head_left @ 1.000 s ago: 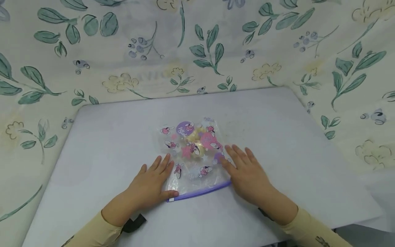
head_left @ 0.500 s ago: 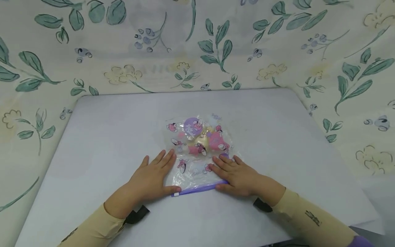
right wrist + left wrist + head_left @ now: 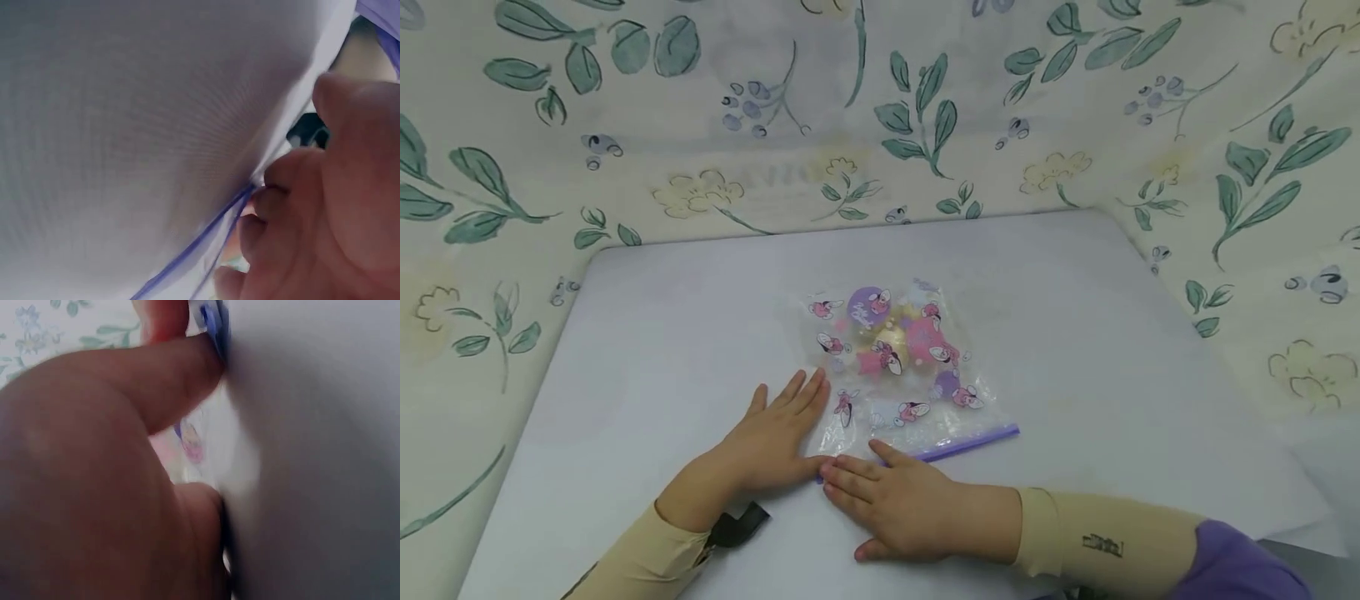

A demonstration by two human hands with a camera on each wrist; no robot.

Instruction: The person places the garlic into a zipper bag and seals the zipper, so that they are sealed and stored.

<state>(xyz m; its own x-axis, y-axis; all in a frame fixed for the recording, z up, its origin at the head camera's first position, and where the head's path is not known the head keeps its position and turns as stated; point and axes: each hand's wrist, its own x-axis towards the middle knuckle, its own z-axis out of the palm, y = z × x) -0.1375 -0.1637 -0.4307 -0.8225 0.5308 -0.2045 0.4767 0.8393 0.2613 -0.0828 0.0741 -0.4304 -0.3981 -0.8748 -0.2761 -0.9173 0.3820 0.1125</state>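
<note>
A clear zip bag (image 3: 850, 425) printed with pink and purple figures lies flat on the white table, with shiny yellowish things (image 3: 891, 342) inside that are too blurred by the film to name. My left hand (image 3: 767, 442) rests on the bag's left edge, fingers straight, thumb at the left end of the purple zip strip (image 3: 973, 442). In the left wrist view that thumb (image 3: 181, 369) touches the strip's end. My right hand (image 3: 910, 508) reaches across below the strip, its fingertips beside the left thumb and its own thumb held apart. The right wrist view shows two separate purple strip edges (image 3: 194, 247).
The white tabletop (image 3: 1112, 358) extends around the bag. Behind and beside it hangs a pale cloth (image 3: 850, 108) printed with leaves and flowers. A black strap piece (image 3: 739, 525) sticks out at my left wrist.
My right hand has moved from the bag's right side, along the zip strip, to its left end by the left thumb. The left hand has stayed on the left edge.
</note>
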